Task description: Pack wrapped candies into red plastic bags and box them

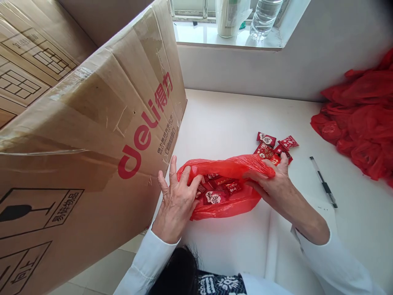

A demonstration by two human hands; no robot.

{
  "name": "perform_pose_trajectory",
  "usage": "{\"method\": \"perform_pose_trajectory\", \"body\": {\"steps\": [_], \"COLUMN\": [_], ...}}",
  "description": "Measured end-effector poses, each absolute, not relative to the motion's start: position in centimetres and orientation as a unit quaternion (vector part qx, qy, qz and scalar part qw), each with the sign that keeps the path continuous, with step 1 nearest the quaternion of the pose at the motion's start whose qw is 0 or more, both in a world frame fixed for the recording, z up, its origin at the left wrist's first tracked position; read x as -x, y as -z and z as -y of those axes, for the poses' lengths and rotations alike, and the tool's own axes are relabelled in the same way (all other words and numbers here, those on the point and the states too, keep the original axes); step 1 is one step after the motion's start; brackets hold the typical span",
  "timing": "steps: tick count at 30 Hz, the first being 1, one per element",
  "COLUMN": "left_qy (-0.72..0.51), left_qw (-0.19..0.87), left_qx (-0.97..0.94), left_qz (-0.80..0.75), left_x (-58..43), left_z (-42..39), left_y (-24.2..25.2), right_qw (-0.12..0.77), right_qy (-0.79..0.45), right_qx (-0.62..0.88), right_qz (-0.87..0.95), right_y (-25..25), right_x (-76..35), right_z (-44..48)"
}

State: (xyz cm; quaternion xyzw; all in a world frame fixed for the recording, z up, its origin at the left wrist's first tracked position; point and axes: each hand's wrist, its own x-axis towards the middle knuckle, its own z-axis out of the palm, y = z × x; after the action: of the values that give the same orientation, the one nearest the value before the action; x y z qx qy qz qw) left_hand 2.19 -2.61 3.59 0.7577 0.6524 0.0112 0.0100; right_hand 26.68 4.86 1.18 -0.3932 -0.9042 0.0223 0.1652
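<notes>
A thin red plastic bag (227,211) lies on the white table with its mouth spread wide. Several red-wrapped candies (215,197) show inside it. My left hand (177,196) grips the bag's left rim, with thumb and index finger at the opening and the outer fingers raised. At the right end, my right hand (274,180) has its fingers inside the mouth and its thumb outside, pinching the rim. Just beyond that hand sits a small pile of loose wrapped candies (264,150) on the table.
A big cardboard box (101,164) stands along the left. Red mesh bags (362,119) are heaped at the right, near a black pen (324,182) and a white paper (325,215). A water bottle (265,18) and a bagged container (227,18) stand on the windowsill.
</notes>
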Motion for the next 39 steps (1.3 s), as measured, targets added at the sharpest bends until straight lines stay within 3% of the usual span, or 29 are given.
{"method": "perform_pose_trajectory", "body": {"steps": [5, 11, 16, 20, 27, 31, 39], "left_qy": [-0.028, -0.068, -0.151, -0.193, -0.050, -0.030, -0.016], "left_qw": [-0.040, -0.025, 0.067, 0.075, 0.055, 0.026, 0.034], "left_qx": [-0.771, -0.794, -0.791, -0.781, -0.770, -0.755, -0.752], "left_qz": [-0.635, -0.604, -0.590, -0.589, -0.634, -0.655, -0.658], "left_x": [-2.0, -1.9, -1.9, -2.2, -3.1, -3.3, -3.2], "left_z": [2.4, 2.4, 2.6, 2.8, 2.5, 2.1, 1.8], "left_y": [-2.9, -3.2, -4.1, -4.0, -2.1, -1.4, -1.9], "right_qw": [0.163, 0.173, 0.164, 0.138, 0.085, 0.096, 0.096], "right_qy": [-0.012, -0.011, -0.020, -0.029, 0.018, 0.076, 0.054], "right_qx": [0.384, 0.381, 0.371, 0.363, 0.363, 0.356, 0.361], "right_qz": [0.909, 0.908, 0.914, 0.921, 0.928, 0.927, 0.926], "right_y": [-1.6, -2.0, -2.5, -2.4, -0.7, -0.3, -1.2], "right_x": [-27.2, -27.0, -26.3, -25.7, -25.2, -25.7, -25.6], "right_z": [-5.1, -4.9, -4.6, -4.5, -4.6, -4.4, -3.5]}}
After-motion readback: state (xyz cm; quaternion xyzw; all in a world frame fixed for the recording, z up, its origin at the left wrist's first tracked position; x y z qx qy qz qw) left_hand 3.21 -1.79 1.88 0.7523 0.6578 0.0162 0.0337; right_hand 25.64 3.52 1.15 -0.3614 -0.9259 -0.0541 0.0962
